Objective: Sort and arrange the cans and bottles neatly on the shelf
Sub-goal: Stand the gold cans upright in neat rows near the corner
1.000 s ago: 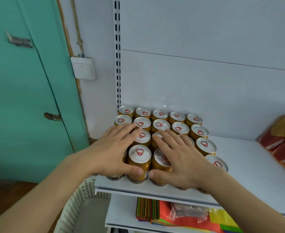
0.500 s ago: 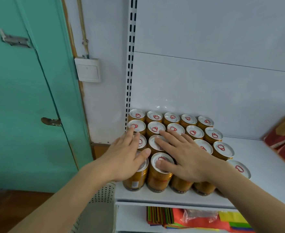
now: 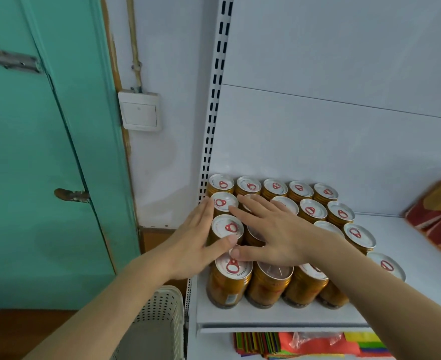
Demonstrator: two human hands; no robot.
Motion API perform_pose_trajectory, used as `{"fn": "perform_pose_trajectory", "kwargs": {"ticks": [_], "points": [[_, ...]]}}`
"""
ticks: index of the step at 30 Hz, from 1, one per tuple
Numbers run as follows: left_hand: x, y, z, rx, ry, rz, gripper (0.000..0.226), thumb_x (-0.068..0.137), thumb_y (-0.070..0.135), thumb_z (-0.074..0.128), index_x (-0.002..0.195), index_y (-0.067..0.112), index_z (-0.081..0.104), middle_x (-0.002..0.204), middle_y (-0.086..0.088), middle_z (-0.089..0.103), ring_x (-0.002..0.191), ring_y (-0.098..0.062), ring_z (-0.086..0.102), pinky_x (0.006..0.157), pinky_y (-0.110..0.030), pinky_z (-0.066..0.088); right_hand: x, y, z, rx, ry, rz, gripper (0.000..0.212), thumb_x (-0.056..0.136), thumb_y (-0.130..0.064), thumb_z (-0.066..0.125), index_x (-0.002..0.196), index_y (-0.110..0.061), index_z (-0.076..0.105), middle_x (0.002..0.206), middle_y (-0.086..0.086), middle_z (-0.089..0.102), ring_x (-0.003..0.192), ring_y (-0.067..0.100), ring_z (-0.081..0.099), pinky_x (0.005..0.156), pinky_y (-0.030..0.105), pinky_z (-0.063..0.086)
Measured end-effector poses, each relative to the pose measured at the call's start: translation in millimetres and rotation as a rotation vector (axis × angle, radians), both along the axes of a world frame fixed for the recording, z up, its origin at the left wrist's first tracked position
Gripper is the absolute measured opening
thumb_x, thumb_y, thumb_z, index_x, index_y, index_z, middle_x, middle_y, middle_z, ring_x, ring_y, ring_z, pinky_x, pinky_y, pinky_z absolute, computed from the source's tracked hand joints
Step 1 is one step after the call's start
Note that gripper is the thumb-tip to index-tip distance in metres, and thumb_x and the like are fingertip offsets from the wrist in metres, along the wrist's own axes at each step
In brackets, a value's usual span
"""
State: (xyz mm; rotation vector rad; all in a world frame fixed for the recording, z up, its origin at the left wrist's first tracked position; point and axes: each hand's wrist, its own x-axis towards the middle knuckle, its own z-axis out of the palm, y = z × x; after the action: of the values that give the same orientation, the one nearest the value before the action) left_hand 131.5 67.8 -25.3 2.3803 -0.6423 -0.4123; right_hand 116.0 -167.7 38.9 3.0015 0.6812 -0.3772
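Observation:
Several gold cans (image 3: 300, 189) with silver lids and red pull tabs stand packed in rows at the left end of the white shelf (image 3: 271, 317). My left hand (image 3: 192, 245) presses flat against the left side of the block, thumb over a can in the left column (image 3: 227, 227). My right hand (image 3: 268, 231) lies flat, fingers spread, on the lids in the middle of the block. Neither hand is closed around a can. The cans under my right palm are hidden.
A slotted upright (image 3: 214, 100) bounds the shelf's left end. Red and gold packets (image 3: 438, 211) sit at the right end. A white perforated basket (image 3: 153, 323) stands below left; coloured paper (image 3: 305, 345) lies on the lower shelf. A teal door (image 3: 32, 152) is at left.
My view has shifted so the cans sit further right and nearer. My left hand slid off the lids to the block's left side; my right hand moved toward the back rows.

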Motion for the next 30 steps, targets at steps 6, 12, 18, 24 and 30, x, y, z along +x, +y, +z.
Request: {"fn": "perform_pose_trajectory", "kwargs": {"ticks": [6, 12, 18, 24, 30], "points": [[6, 4, 3, 0.087, -0.011, -0.035, 0.111, 0.078, 0.101, 0.01, 0.158, 0.038, -0.033, 0.166, 0.02, -0.036, 0.155, -0.002, -0.028, 0.133, -0.048, 0.002, 1, -1, -1, -0.012, 0.0, 0.0, 0.102, 0.082, -0.102, 0.017, 0.166, -0.049, -0.006, 0.177, -0.012, -0.017, 0.163, 0.017, -0.015, 0.132, 0.056, 0.003], [46, -4, 20, -0.064, -0.112, 0.145, 0.087, 0.095, 0.083, 0.003, 0.163, 0.036, -0.022, 0.17, 0.017, -0.029, 0.155, -0.003, -0.025, 0.132, -0.043, -0.002, 13, -6, 9, -0.021, 0.031, -0.05, 0.109, 0.076, -0.106, 0.024, 0.164, -0.052, -0.012, 0.176, -0.011, -0.022, 0.163, 0.021, -0.018, 0.13, 0.057, 0.0], [72, -27, 12, 0.106, -0.134, 0.038, 0.087, 0.097, 0.077, 0.005, 0.167, 0.028, -0.013, 0.172, 0.01, -0.028, 0.156, -0.009, -0.029, 0.132, -0.049, -0.001, 17, -6, 4, -0.055, 0.045, -0.027, 0.108, 0.078, -0.105, 0.021, 0.164, -0.051, -0.013, 0.176, -0.009, -0.021, 0.163, 0.022, -0.02, 0.13, 0.058, 0.0], [70, -30, 8, 0.102, -0.149, 0.057, 0.084, 0.098, 0.073, 0.005, 0.167, 0.029, -0.011, 0.173, 0.01, -0.025, 0.156, -0.009, -0.029, 0.132, -0.046, -0.003, 17, -5, -1, -0.058, 0.027, -0.02, 0.106, 0.079, -0.103, 0.018, 0.164, -0.049, -0.016, 0.176, -0.007, -0.021, 0.162, 0.024, -0.022, 0.131, 0.059, 0.0], [72, -30, 5, 0.064, -0.151, 0.075, 0.088, 0.094, 0.077, 0.005, 0.168, 0.031, -0.006, 0.173, 0.012, -0.023, 0.156, -0.007, -0.028, 0.132, -0.047, -0.001, 15, -5, -3, -0.039, 0.006, -0.025, 0.104, 0.082, -0.101, 0.021, 0.165, -0.048, -0.013, 0.177, -0.006, -0.018, 0.163, 0.025, -0.019, 0.13, 0.059, 0.0]]}}
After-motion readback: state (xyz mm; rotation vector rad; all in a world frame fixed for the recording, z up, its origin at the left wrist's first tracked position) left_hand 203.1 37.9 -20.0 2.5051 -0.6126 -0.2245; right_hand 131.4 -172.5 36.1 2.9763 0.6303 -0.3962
